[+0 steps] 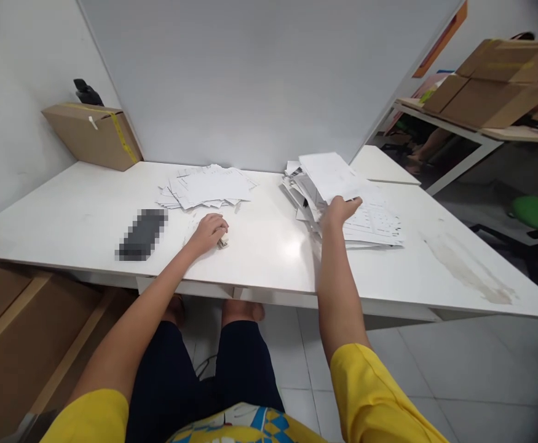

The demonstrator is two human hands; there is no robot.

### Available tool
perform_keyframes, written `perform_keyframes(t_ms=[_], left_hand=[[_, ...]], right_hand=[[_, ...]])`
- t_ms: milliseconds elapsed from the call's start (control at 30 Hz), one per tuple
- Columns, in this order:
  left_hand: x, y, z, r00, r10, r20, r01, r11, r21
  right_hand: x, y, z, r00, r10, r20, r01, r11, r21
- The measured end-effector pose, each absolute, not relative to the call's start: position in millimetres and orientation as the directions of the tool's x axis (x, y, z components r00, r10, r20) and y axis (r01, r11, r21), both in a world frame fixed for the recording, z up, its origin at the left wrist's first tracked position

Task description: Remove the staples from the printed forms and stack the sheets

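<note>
Evidently, right hand (341, 211) pinches white paper (328, 174) over paper stack (299, 192), likely separating it | left hand (210, 232) curls over small metallic object (223, 243), perhaps steadying it; grip unclear | loose sheets (216, 186) beyond left hand, on bench (398, 277)

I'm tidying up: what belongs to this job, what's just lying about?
Likely in use:
white paper in the right hand
untidy white paper pile beneath
spread white paper pile, left
small metallic-looking object partly under left hand

Likely idle:
brown cardboard box, far left
dark pixelated rectangle
</note>
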State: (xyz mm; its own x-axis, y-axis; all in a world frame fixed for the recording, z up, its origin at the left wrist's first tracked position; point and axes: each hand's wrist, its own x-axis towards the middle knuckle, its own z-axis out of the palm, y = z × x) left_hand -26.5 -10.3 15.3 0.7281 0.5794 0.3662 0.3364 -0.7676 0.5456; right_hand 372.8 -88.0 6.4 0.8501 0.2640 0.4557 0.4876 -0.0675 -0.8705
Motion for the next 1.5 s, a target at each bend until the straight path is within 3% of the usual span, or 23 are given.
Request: perform_keyframes(t_ms=[133,233,300,433,533,700,867,1033,1233,1300,1367,1433,1500], left_hand=[[-33.2,-4.1,10.5,0.567,0.577,0.588,0.357,-0.816,0.455],[-33.1,18.5,11.2,0.394,0.567,0.723,0.452,-0.805,0.385],[-27.5,39.5,13.6,0.358,0.627,0.692,0.573,-0.732,0.368],[-12.3,70.2,15.4,0.341,0.866,0.366,0.823,-0.463,0.330],[-9.7,73.6,11.7,0.408,0.861,0.304,0.836,-0.486,0.253],[-17.7,66.7,9.3,0.534,0.735,0.417,0.680,-0.667,0.304],[-20.4,56.9,14.5,0.506,0.696,0.510,0.404,-0.713,0.573],[-8.6,42.8,17.3,0.296,0.791,0.536,0.042,-0.571,0.820],[-6.4,54.6,19.1,0.276,0.865,0.419,-0.199,-0.375,0.906],[-16.6,63.1,20.0,0.285,0.850,0.443,-0.113,-0.429,0.896],[-27.5,70.9,19.6,0.340,0.816,0.467,0.142,-0.536,0.832],[-34.3,76.8,17.4,0.448,0.784,0.430,0.429,-0.610,0.666],[-35.6,80.6,14.4,0.526,0.767,0.369,0.584,-0.640,0.500]], right_hand=[[368.3,-92.6,9.2,0.967,0.070,0.246,0.255,-0.257,-0.932],[361.2,-98.2,16.3,0.926,-0.043,0.376,0.330,-0.394,-0.858],[351.4,-99.7,19.4,0.849,-0.061,0.524,0.456,-0.417,-0.786],[313.3,-87.0,15.6,0.721,0.214,0.659,0.687,-0.345,-0.640],[280.6,-70.4,5.6,0.603,0.467,0.647,0.792,-0.251,-0.557],[258.1,-57.6,-8.3,0.444,0.692,0.569,0.847,-0.115,-0.519],[267.2,-55.5,-15.1,0.386,0.748,0.540,0.832,-0.029,-0.554],[261.3,-55.4,-13.3,0.297,0.823,0.484,0.745,0.118,-0.657],[251.6,-64.5,1.6,0.434,0.782,0.447,0.447,0.243,-0.861],[255.4,-64.0,3.8,0.526,0.741,0.417,0.384,0.231,-0.894],[260.7,-60.8,3.6,0.613,0.710,0.346,0.312,0.185,-0.932],[265.2,-57.2,2.1,0.674,0.693,0.256,0.228,0.134,-0.964],[268.0,-56.0,1.2,0.709,0.675,0.201,0.179,0.104,-0.978]])
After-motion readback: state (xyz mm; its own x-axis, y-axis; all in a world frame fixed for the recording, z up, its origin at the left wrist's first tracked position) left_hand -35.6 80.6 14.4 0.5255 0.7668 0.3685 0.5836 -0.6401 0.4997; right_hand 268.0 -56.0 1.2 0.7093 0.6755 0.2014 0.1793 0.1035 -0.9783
